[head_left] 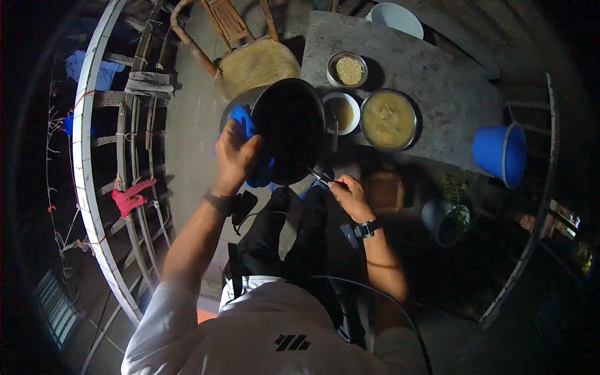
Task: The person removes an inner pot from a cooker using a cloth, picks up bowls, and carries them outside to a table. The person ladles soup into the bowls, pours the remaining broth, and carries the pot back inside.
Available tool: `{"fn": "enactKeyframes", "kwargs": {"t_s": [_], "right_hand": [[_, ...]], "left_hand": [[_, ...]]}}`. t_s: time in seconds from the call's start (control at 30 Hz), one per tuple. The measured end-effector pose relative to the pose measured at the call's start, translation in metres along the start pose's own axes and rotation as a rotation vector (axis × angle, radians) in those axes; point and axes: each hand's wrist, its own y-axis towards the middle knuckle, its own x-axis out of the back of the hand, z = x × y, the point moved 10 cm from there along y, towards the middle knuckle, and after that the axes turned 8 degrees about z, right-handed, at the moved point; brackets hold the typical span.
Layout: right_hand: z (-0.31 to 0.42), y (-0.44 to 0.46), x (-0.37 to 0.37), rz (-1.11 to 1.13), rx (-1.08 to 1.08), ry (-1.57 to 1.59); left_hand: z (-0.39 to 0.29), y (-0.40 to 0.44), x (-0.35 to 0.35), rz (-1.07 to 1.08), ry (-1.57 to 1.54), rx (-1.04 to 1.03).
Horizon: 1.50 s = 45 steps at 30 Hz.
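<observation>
A dark pot point(294, 128) is tipped on its side in front of me, its mouth facing right. My left hand point(237, 153) is closed on a blue cloth point(242, 119) pressed against the pot's left side. In my right hand point(351, 199) is the handle of a long thin utensil point(320, 177); its far end goes into the pot's dark mouth and its head is hidden. Just right of the pot, a white bowl point(350, 112) holds brownish liquid and a spoon. Beside it stands a metal bowl of yellowish soup point(389, 119) with pale pieces in it.
On the grey table point(437, 100) is a small bowl of pale grains or nuts point(349, 70). A blue bucket point(500, 153) hangs at the right edge. A woven chair point(259, 65) stands beyond the pot. A wooden lattice point(128, 144) runs along the left; a planter point(445, 222) sits lower right.
</observation>
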Motion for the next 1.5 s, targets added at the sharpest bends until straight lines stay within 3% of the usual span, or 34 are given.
{"fn": "enactKeyframes", "kwargs": {"t_s": [0.1,0.23,0.33,0.5,0.6,0.63,0.73,0.8,0.83,0.93,1.07,1.2,1.33,1.5], "right_hand": [[0.0,-0.003,0.01,-0.103,0.19,-0.049],[0.009,-0.02,0.037,-0.193,0.203,-0.006],[0.019,-0.035,0.056,-0.198,0.093,0.067],[0.012,-0.05,0.096,-0.308,0.066,0.077],[0.011,-0.058,0.116,-0.387,-0.013,-0.002],[0.014,-0.057,0.118,-0.412,0.066,0.017],[0.007,-0.051,0.128,-0.466,0.044,-0.016],[-0.009,-0.038,0.136,-0.532,0.081,-0.169],[-0.006,-0.034,0.137,-0.564,0.099,-0.246],[0.021,-0.033,0.126,-0.646,0.331,-0.285],[0.051,-0.046,0.107,-0.767,0.195,-0.632],[0.081,-0.065,0.086,-0.796,0.324,-0.982],[0.082,-0.08,0.078,-0.837,0.389,-0.969],[0.079,-0.096,0.072,-0.816,0.446,-0.739]], "left_hand": [[-0.001,0.001,-0.005,-0.024,-0.18,-0.023],[0.009,0.008,-0.009,-0.079,-0.183,-0.1],[0.022,0.012,-0.013,-0.084,-0.102,-0.064],[0.036,0.016,-0.022,-0.102,-0.279,-0.041],[0.046,0.016,-0.023,-0.095,-0.292,-0.052],[0.048,0.016,-0.023,-0.093,-0.303,-0.065],[0.055,0.015,-0.02,-0.103,-0.142,0.01],[0.043,0.01,-0.019,-0.143,-0.262,-0.038],[0.037,0.008,-0.017,-0.163,-0.321,-0.063],[0.049,0.009,-0.013,-0.13,-0.119,0.018],[0.054,0.008,-0.011,-0.129,-0.136,0.011],[0.056,0.009,-0.01,-0.127,-0.19,-0.003],[0.032,0.004,-0.01,-0.098,-0.281,-0.001],[0.058,0.009,-0.018,-0.085,-0.201,0.022]]}}
